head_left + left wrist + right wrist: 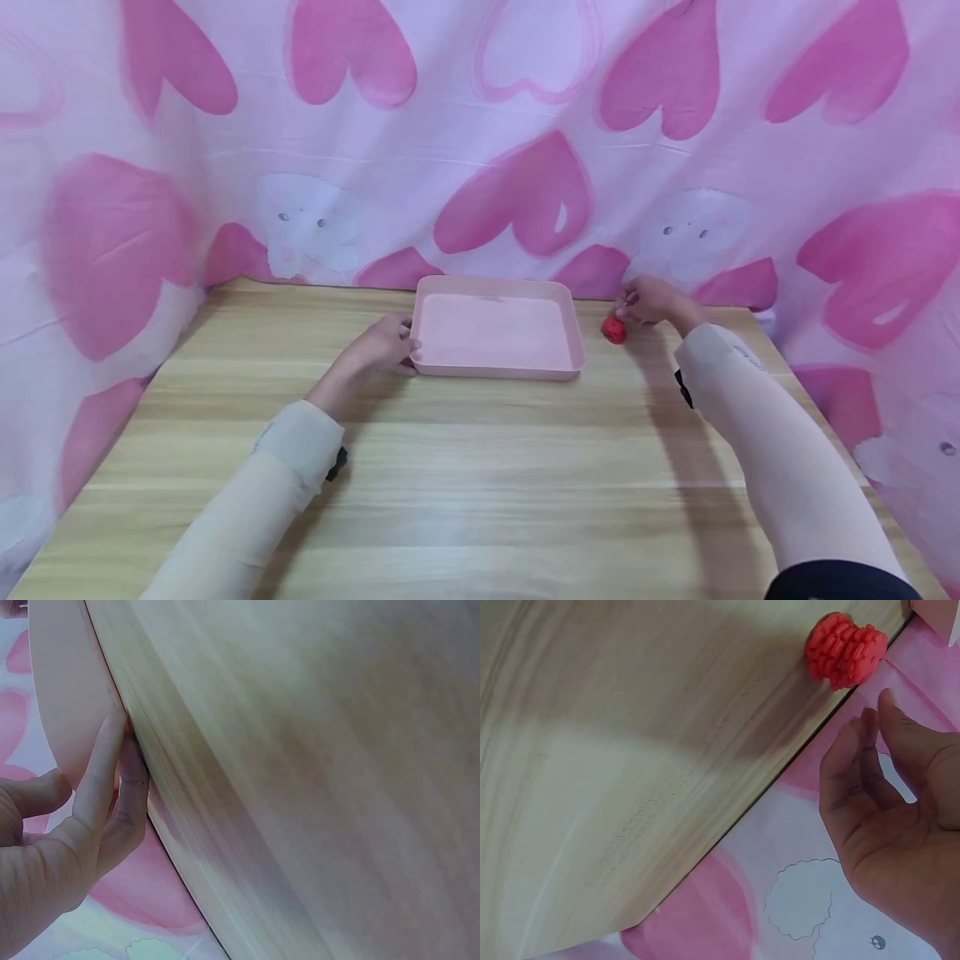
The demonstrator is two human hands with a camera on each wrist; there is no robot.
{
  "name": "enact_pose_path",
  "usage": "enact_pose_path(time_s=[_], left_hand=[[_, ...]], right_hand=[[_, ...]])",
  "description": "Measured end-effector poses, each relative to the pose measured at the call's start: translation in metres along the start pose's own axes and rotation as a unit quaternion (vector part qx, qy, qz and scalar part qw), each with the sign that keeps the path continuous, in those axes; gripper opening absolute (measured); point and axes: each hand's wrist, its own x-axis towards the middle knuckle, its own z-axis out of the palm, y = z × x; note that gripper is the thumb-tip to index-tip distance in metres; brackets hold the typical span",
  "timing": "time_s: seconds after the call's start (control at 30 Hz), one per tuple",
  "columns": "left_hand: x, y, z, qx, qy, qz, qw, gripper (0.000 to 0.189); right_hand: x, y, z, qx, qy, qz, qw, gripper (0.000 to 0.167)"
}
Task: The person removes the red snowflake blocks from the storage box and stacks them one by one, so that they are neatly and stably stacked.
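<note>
A shallow pink rectangular tray (495,333) stands near the back edge of the table. At its near left corner, my left hand (386,343) holds it with thumb and fingers. In the left wrist view, the index fingertip (114,724) lies against the tray wall and the thumb (45,791) meets another part of the wall. To the right of the tray sits a red knobbly ball (845,651) with a groove round its middle. Just above it hovers my right hand (647,300), fingers loosely bent, thumb and fingertips apart from the ball in the right wrist view.
The light wood table (465,483) ends close behind the tray and ball. A pink curtain (517,108) with hearts and white cartoon animals hangs behind and at both sides. Both forearms reach across the table from the front.
</note>
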Motion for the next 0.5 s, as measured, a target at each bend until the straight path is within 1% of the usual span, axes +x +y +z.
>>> enact_pose_path(time_s=[0.17, 0.3, 0.37, 0.43, 0.47, 0.5], left_hand=[[-0.003, -0.005, -0.012, 0.014, 0.003, -0.003, 0.9999, 0.052], [-0.003, -0.014, -0.015, 0.016, -0.001, 0.004, 0.9999, 0.049], [-0.003, -0.019, -0.016, 0.015, -0.002, 0.006, 0.9999, 0.051], [-0.004, -0.022, -0.016, 0.032, 0.004, 0.015, 0.9994, 0.055], [-0.005, -0.024, -0.017, 0.049, 0.011, 0.023, 0.9985, 0.056], [-0.006, -0.025, -0.016, 0.071, 0.025, 0.036, 0.9965, 0.058]], right_hand=[[0.011, -0.011, 0.011, -0.020, 0.034, -0.021, 0.9990, 0.020], [0.015, -0.021, 0.024, -0.044, 0.058, -0.041, 0.9965, 0.032], [0.014, -0.026, 0.031, -0.050, 0.067, -0.052, 0.9951, 0.037], [0.011, -0.031, 0.037, -0.038, 0.069, -0.056, 0.9953, 0.040], [0.010, -0.033, 0.041, -0.035, 0.072, -0.058, 0.9951, 0.041], [0.007, -0.036, 0.044, -0.036, 0.075, -0.062, 0.9946, 0.043]])
